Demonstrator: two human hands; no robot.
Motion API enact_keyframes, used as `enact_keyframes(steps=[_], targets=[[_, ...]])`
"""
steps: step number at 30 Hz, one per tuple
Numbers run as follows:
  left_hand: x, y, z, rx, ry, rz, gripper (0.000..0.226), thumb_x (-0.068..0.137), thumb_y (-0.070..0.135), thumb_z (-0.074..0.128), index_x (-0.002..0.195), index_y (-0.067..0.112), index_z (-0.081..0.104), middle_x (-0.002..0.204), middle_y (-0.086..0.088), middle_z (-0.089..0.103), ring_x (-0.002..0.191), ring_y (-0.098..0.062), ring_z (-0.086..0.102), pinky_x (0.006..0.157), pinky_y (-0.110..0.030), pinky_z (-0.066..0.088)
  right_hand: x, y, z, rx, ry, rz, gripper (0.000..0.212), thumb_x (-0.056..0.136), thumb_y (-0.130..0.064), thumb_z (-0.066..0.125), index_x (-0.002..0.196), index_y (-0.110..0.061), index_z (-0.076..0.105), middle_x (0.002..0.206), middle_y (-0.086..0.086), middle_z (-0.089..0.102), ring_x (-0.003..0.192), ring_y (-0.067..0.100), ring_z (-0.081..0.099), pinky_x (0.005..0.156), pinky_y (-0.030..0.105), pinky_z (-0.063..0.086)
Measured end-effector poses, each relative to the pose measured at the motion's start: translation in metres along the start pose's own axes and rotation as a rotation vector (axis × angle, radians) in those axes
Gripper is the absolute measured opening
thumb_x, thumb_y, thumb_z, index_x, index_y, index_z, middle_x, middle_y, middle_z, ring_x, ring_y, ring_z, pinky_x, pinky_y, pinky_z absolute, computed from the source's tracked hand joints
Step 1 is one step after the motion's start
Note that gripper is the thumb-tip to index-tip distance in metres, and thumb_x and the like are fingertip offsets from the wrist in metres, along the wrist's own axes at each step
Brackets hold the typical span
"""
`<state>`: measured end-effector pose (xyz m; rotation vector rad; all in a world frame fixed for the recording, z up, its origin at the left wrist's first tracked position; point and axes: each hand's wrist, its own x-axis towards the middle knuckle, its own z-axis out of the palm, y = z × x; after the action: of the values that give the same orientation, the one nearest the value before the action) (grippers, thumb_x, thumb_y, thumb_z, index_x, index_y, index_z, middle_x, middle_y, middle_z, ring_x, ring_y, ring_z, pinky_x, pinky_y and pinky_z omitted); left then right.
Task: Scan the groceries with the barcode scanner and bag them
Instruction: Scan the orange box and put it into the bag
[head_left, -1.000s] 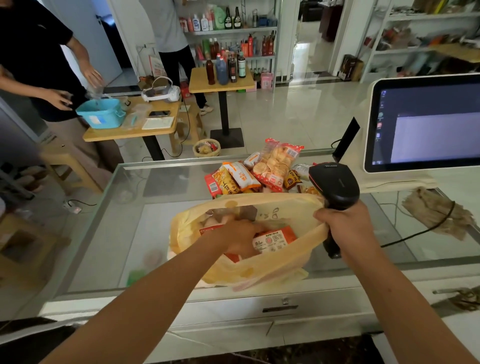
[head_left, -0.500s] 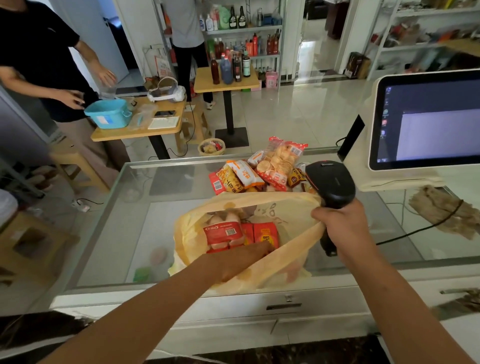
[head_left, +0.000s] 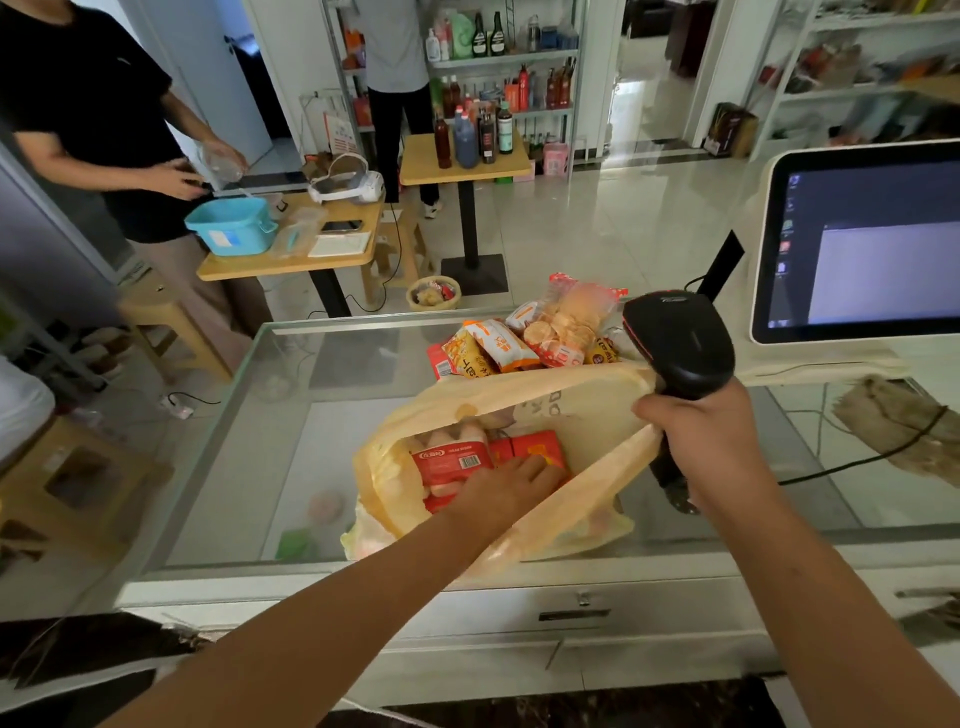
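At ten o'clock in the view, a person in a black top (head_left: 78, 104), hands just above a blue tub (head_left: 231, 226) on a wooden table (head_left: 291, 262). On that same table, at three o'clock from the tub, a phone (head_left: 340, 225), with a white headset (head_left: 345, 182) behind it. At twelve o'clock, a second person in a grey top (head_left: 395, 47) before shelves of goods, and a small table (head_left: 465, 171) loaded with dark bottles (head_left: 470, 137). Down on the floor, a little basket (head_left: 434, 293) just beyond the far edge of the glass counter (head_left: 291, 441).

Lying on the counter near the middle, a yellow plastic bag (head_left: 587, 395), mouth wide and facing the camera. Inside, a red packet with a barcode (head_left: 452, 460) and, touching it at three o'clock, a red box (head_left: 535, 444). Reaching in from seven o'clock, the left hand (head_left: 506, 488), fingers stretched fairly straight and resting on the red box, curled round nothing. At twelve o'clock from the bag, touching its far rim, a heap of snack packets (head_left: 498, 345), topped by a clear pack of round crackers (head_left: 563, 325).

At three o'clock from the bag mouth, the right hand (head_left: 711, 441), clamped tight round the handle of the black barcode scanner (head_left: 678, 343), head up, with the bag's rim pinched against the handle. Trailing off toward three o'clock, the scanner's cable (head_left: 852, 465). At two o'clock, a touchscreen terminal (head_left: 872, 239), lit; below it on the counter, a crumpled brown cloth (head_left: 893, 421).
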<state>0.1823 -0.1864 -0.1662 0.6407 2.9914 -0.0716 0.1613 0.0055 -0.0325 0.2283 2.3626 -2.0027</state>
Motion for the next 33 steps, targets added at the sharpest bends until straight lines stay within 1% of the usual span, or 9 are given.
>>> enact_keyframes(steps=[3,6,8,11,14,19,22,27,33], targets=[[-0.006,0.005,0.025,0.163,-0.059,0.047,0.063,0.073,0.024,0.08,0.121,0.017,0.039,0.095,-0.007,0.066,0.076,-0.023,0.067,0.048,-0.035,0.051,0.005,0.008,-0.002,-0.065,-0.053,0.05,0.033,0.075,0.008,0.067,0.088,-0.022,0.062,0.083,0.007,0.063,0.073,0.016,0.058,0.062,0.028,0.044],[-0.012,0.006,0.022,-0.11,-0.172,0.053,0.073,0.093,0.027,0.062,0.149,0.024,0.016,0.143,-0.008,0.045,0.129,-0.029,0.046,0.104,-0.051,0.039,0.002,0.027,0.0,-0.119,-0.084,0.163,0.036,0.075,0.007,0.067,0.101,-0.017,0.062,0.088,0.009,0.064,0.08,0.021,0.059,0.067,0.033,0.046],[-0.02,-0.011,-0.01,-0.518,-0.273,0.061,0.069,0.093,0.032,0.065,0.151,0.031,0.029,0.15,0.003,0.042,0.134,-0.016,0.041,0.114,-0.037,0.031,0.001,0.037,0.0,-0.119,-0.077,0.185,0.041,0.075,0.009,0.066,0.105,-0.018,0.058,0.088,0.005,0.061,0.082,0.021,0.057,0.073,0.036,0.045],[-0.051,-0.041,-0.042,-0.731,0.169,-0.208,0.02,0.092,0.031,0.059,0.109,0.034,0.068,0.106,0.014,0.071,0.1,-0.012,0.068,0.086,-0.024,0.052,0.002,0.042,-0.001,-0.117,-0.067,0.188,0.048,0.075,0.009,0.067,0.112,-0.019,0.056,0.091,0.002,0.06,0.092,0.025,0.057,0.083,0.041,0.047],[-0.091,-0.07,-0.045,-0.484,0.527,-0.889,0.021,0.091,0.048,0.061,0.104,0.033,0.057,0.094,0.005,0.065,0.095,-0.027,0.067,0.071,-0.03,0.044,0.005,0.045,-0.001,-0.137,-0.061,0.175,0.05,0.074,0.006,0.069,0.117,-0.017,0.058,0.096,0.004,0.062,0.098,0.027,0.058,0.09,0.047,0.048],[-0.125,-0.096,-0.017,-0.381,-0.309,-1.213,0.105,0.061,0.098,0.044,0.122,0.014,0.053,0.125,-0.01,0.06,0.117,-0.031,0.059,0.097,-0.043,0.046,0.01,0.049,0.006,-0.139,-0.046,0.16,0.045,0.075,0.006,0.069,0.108,-0.021,0.056,0.099,0.005,0.06,0.1,0.028,0.057,0.087,0.043,0.047],[-0.116,-0.092,-0.012,-0.696,-0.313,-1.024,0.048,0.086,0.057,0.063,0.098,0.011,0.068,0.105,-0.011,0.07,0.098,-0.028,0.066,0.081,-0.034,0.049,0.011,0.051,0.014,-0.156,-0.065,0.171,0.05,0.075,0.005,0.07,0.117,-0.019,0.058,0.103,0.005,0.061,0.102,0.027,0.056,0.091,0.044,0.047],[-0.124,-0.097,-0.043,-1.522,0.474,-1.245,0.02,0.093,0.014,0.044,0.078,0.011,0.057,0.069,-0.007,0.059,0.068,-0.025,0.06,0.066,-0.033,0.052,0.013,0.054,0.016,-0.157,-0.07,0.157,0.049,0.075,0.007,0.07,0.115,-0.017,0.058,0.092,0.001,0.06,0.098,0.027,0.057,0.089,0.042,0.047],[-0.147,-0.115,-0.057,-0.974,0.363,-1.236,0.015,0.09,0.016,0.059,0.101,0.01,0.05,0.092,-0.01,0.057,0.074,-0.025,0.058,0.075,-0.038,0.052,0.012,0.058,0.022,-0.149,-0.099,0.104,0.047,0.074,0.008,0.07,0.107,-0.022,0.056,0.088,-0.003,0.061,0.096,0.026,0.059,0.09,0.043,0.048]])
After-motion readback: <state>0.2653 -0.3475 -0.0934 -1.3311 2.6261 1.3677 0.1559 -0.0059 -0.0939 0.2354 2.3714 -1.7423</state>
